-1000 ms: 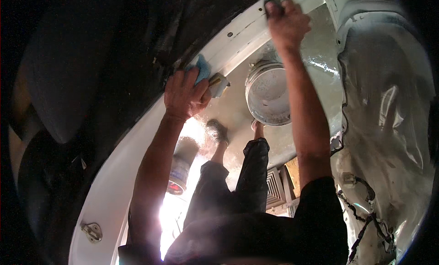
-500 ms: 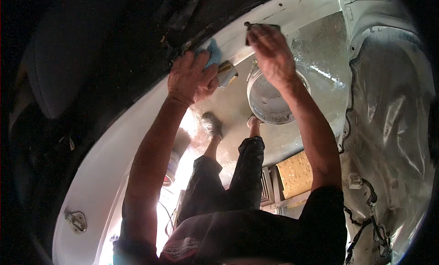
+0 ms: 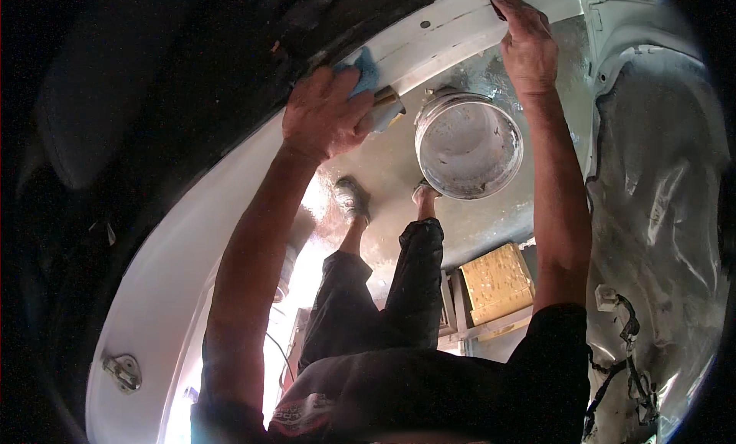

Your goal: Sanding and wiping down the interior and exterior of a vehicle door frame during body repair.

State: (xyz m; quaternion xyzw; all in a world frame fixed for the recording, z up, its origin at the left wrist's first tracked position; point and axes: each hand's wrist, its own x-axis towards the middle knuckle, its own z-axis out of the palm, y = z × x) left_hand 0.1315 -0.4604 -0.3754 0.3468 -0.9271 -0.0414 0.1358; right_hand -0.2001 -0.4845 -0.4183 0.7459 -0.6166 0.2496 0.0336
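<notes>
My left hand (image 3: 326,114) is closed over the edge of a white painted car sill (image 3: 452,34), on a crumpled blue cloth (image 3: 366,70) that shows past its fingers. Beside its thumb is a small pale piece with a gold-brown edge (image 3: 389,106), whose kind I cannot make out. Farther right along the sill, my right hand (image 3: 530,49) grips a thin dark pad (image 3: 498,5) against the white surface. Most of the pad is hidden by the fingers. Dark holes and a faint line mark the sill between my hands.
Below the sill, a round whitish bucket (image 3: 469,146) stands on the wet-looking floor near my feet. A bare door covered with grey sheeting (image 3: 659,175) and hanging wires (image 3: 632,352) is at right. A yellowish box (image 3: 498,283) lies behind my legs; the dark car interior (image 3: 138,99) fills the left.
My right hand has moved right and farther away along the sill with the dark pad, uncovering the bucket. The left hand has stayed on the cloth.
</notes>
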